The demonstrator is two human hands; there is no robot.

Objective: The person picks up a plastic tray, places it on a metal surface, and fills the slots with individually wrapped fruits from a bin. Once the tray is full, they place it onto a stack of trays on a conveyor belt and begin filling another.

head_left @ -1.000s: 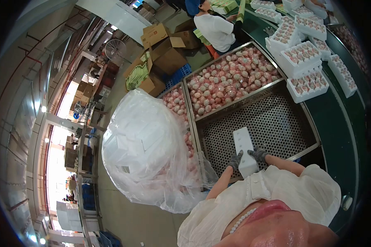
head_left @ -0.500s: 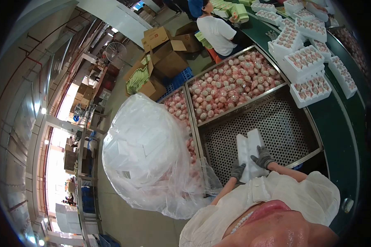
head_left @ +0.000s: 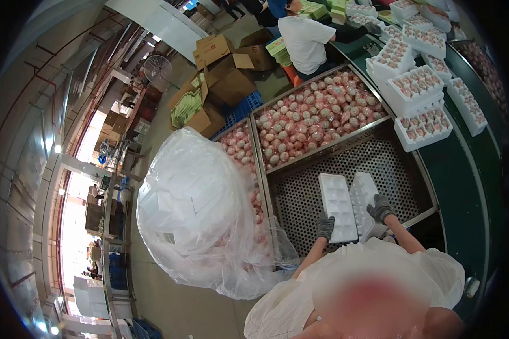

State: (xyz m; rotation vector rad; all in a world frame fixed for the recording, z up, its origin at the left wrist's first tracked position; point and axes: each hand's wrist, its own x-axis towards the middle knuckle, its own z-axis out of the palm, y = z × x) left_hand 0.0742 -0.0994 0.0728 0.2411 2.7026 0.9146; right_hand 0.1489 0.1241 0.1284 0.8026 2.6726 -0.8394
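Two white foam pieces lie over the perforated metal tray (head_left: 300, 198) in front of me. My left hand (head_left: 326, 227), in a grey glove, grips the lower left edge of the left foam tray (head_left: 338, 203), whose square compartments face up. My right hand (head_left: 381, 208), gloved too, holds the right edge of the other foam tray (head_left: 366, 195), which is tilted, its cells facing left. Their lower ends come close together; a gap parts them at the top.
Wrapped eggs (head_left: 316, 116) fill the bin beyond. A big plastic bag (head_left: 195, 209) of white foam stands left. Filled foam boxes (head_left: 415, 90) are stacked on the green conveyor (head_left: 461, 192). A co-worker (head_left: 304, 42) stands behind the bin, near cardboard boxes (head_left: 229, 82).
The two foam trays have come apart and opened outward, showing compartments. My right hand has moved right with its tray. The co-worker's arm now reaches over the conveyor.
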